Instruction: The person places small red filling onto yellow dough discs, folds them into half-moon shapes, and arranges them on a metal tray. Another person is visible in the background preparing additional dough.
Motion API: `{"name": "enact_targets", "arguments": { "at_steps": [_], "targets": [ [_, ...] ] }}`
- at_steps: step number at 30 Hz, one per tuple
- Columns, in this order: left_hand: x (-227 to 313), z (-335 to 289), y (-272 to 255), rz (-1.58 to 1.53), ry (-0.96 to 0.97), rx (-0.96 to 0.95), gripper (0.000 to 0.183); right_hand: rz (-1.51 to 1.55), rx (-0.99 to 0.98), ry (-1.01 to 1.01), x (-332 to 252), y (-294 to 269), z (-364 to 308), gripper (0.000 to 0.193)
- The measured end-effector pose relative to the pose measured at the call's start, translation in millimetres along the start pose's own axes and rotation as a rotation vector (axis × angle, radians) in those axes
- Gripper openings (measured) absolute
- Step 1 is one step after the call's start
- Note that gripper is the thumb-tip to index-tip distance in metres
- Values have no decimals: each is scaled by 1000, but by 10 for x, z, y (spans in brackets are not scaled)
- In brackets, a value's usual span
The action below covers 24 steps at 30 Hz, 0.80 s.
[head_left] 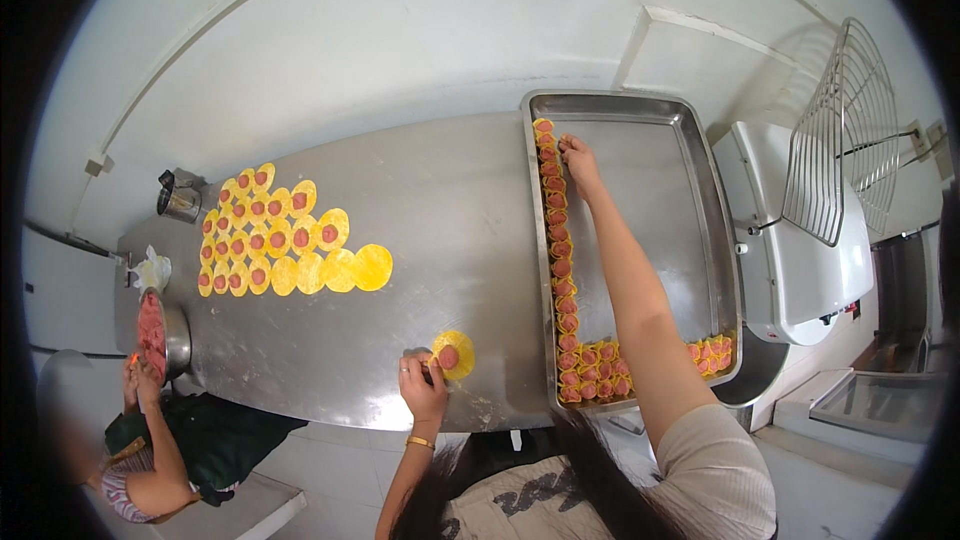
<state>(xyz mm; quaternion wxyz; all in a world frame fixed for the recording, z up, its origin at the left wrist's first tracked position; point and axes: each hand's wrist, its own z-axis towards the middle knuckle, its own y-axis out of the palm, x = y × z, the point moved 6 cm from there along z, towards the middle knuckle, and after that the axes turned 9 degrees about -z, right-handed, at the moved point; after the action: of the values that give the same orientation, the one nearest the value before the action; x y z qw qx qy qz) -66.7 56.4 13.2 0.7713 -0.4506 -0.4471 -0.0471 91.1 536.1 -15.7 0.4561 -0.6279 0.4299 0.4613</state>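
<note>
My left hand, wearing a ring and a bracelet, pinches the near-left edge of a round yellow dumpling wrapper at the table's front. A ball of pink meat filling sits on that wrapper. My right arm reaches across a large metal tray. Its hand is closed at the upper left inside the tray, beside a column of open-topped dumplings; whatever its fingers hold is hidden. More dumplings fill part of the tray's near side, partly covered by my forearm.
Rows of yellow wrappers, most topped with meat, lie on the steel table. At the left, a co-worker's hands are at a metal bowl of meat. A white appliance and wire rack stand right of the tray.
</note>
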Motion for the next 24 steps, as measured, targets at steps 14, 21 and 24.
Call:
{"name": "enact_targets", "arguments": {
  "at_steps": [14,21,24],
  "targets": [
    [15,4,6,2,-26,-21,13,-129,-99,28,-61,2,206,45],
    [-27,-3,25,-43,-7,-19,12,-420,-203,-147,-243,215,765,43],
    [-33,-9,26,-1,7,-18,14,-508,-311,-243,-261,281,874,27]
  ]
}}
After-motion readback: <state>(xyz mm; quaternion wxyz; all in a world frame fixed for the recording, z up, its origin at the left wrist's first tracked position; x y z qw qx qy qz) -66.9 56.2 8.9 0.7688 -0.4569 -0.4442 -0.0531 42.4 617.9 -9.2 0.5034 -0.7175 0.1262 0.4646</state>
